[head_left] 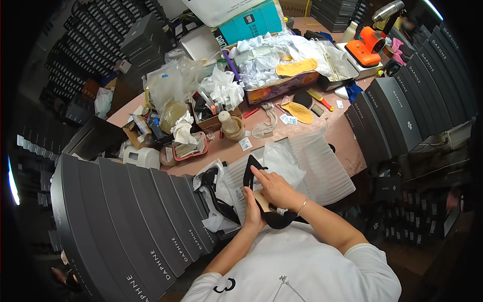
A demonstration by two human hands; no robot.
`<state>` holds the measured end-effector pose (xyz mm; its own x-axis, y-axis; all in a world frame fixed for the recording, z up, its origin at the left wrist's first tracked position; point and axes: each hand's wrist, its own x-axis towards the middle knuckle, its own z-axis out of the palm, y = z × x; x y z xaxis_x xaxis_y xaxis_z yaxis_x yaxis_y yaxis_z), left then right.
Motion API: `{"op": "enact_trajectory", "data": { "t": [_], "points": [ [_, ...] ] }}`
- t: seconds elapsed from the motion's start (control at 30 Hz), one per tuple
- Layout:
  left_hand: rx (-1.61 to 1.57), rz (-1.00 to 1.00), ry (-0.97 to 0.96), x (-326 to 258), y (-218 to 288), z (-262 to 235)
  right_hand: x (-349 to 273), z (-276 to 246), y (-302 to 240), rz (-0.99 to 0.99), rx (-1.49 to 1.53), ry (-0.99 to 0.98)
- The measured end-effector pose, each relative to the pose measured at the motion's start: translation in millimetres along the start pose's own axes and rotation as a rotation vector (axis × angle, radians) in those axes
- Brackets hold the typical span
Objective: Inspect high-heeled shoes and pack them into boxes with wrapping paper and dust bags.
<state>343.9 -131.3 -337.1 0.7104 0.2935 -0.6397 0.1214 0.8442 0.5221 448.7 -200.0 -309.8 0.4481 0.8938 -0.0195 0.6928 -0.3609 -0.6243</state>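
Note:
A black pointed-toe shoe point(248, 174) with a beige insole is held in front of my chest, its toe pointing away from me. My left hand point(253, 212) grips its left side, thumb up along the edge. Across the front part lies my right hand point(277, 190), fingers on the upper and inside edge, covering much of the insole. To the left, a second black shoe point(222, 202) rests in white tissue paper in an opened box. White ribbed foam sheet point(327, 168) and crumpled tissue point(283, 163) spread beneath and beyond my hands.
Dark grey shoe boxes point(115, 216) stand stacked close on my left, with more stacks point(397, 116) on the right. Across the pink table are a carton of crumpled paper point(282, 85), an orange device point(366, 48), a bottle point(230, 125), a brush point(322, 99) and yellow insoles point(298, 111).

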Motion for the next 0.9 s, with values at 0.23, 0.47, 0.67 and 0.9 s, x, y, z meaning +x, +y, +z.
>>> {"op": "enact_trajectory", "data": {
  "t": [0.23, 0.47, 0.67, 0.9],
  "points": [
    [0.029, -0.123, -0.064, 9, -10, -36, -21, -3, -2, -0.072, 0.172, 0.095],
    [0.034, 0.009, -0.004, 19, -32, -46, -2, 4, 14, 0.069, 0.208, -0.066],
    [-0.060, -0.119, 0.106, 12, 6, -34, -31, 0, 30, 0.131, 0.324, 0.183],
    [-0.033, -0.100, 0.089, 19, 17, -42, -10, 75, 130, 0.124, -0.377, 0.014]
  ]
}}
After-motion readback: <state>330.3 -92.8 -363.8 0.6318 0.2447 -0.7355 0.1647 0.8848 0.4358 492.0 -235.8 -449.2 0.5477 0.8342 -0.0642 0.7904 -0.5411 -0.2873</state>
